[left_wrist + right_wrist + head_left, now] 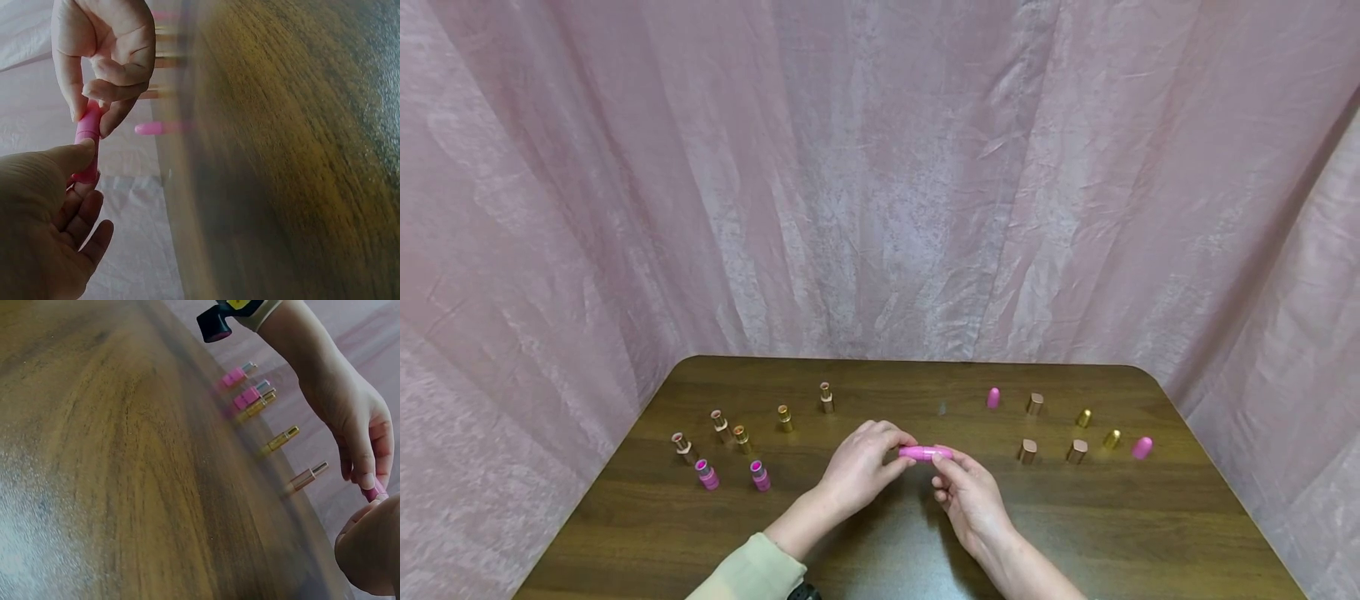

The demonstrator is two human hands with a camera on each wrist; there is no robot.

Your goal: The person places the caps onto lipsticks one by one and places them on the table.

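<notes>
A pink lipstick tube (924,453) lies level above the middle of the table, held at both ends. My left hand (863,468) pinches its left end between thumb and fingers, while my right hand (973,503) pinches the right end. In the left wrist view, a seam crosses the pink lipstick tube (88,134) between the two hands, its two parts lined up and meeting there. The right wrist view shows only a bit of it, mostly covered by fingers.
Uncapped lipstick bases stand on the left of the wooden table (865,542): rose-gold (827,398), gold (786,418) and pink (761,476) ones. On the right stand loose caps: pink (993,398), rose-gold (1027,452) and gold (1084,418). A pink curtain (880,183) hangs behind.
</notes>
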